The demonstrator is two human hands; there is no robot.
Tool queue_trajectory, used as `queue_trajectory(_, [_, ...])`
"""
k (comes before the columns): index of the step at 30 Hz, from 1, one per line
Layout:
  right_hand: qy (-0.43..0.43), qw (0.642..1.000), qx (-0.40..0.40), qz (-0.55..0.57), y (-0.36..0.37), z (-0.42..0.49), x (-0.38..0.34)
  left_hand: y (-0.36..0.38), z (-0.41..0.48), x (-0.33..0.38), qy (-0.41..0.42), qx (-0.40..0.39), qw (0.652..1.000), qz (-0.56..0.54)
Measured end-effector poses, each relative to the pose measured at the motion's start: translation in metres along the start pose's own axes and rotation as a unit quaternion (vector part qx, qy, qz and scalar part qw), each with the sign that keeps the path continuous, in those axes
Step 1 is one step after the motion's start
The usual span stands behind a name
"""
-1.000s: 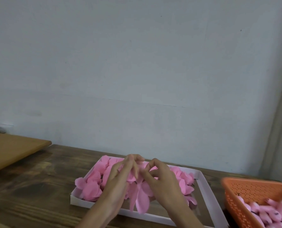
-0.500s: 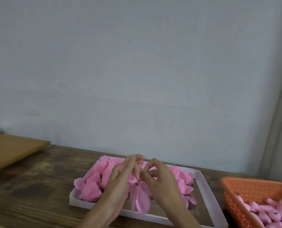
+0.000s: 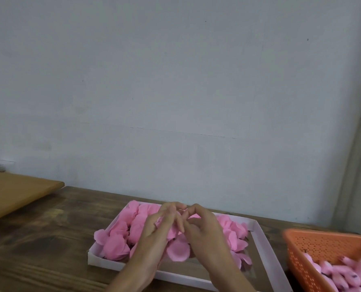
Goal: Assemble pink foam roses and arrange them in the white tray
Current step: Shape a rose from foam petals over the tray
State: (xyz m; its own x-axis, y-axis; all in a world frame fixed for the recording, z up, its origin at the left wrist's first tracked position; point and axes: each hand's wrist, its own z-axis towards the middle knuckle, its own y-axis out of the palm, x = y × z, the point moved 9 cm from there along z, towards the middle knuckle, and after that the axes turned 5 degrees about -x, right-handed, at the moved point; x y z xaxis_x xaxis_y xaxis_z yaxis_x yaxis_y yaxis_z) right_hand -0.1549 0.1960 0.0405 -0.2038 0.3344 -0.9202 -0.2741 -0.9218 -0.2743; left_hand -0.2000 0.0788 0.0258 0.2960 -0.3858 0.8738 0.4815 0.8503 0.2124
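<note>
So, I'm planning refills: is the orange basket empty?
Not empty: pink foam buds lie piled in the orange basket; its far part looks bare.

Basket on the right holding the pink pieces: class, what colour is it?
The perforated basket is orange, shown best in the head view.

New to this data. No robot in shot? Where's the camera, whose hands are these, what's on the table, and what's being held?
No robot here: a person works with bare hands. Every picture comes from one wide-angle camera worn on their head, looking forward and down, so the arms enter from the bottom edge. On the dark wooden table sits a white tray holding loose pink foam petals. To its right is an orange basket with pink buds; a lighter board lies far left. Above the tray, the left hand and right hand meet and pinch a part-made rose, one petal hanging below the fingers. The exact grip is blurred.
</note>
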Motion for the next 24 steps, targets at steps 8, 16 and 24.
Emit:
queue_trajectory(8, [-0.078,0.996,-0.021,0.028,0.007,0.0,-0.015,-0.001,0.0,0.011,0.042,-0.003,0.999,0.025])
queue_trajectory(16, [-0.145,0.985,-0.094,-0.007,0.018,-0.005,-0.035,-0.01,0.004,-0.001,0.025,0.001,1.0,0.013])
queue_trajectory(24, [-0.182,0.97,-0.157,-0.035,0.027,-0.007,-0.041,-0.019,0.008,-0.001,0.01,0.026,1.0,0.009])
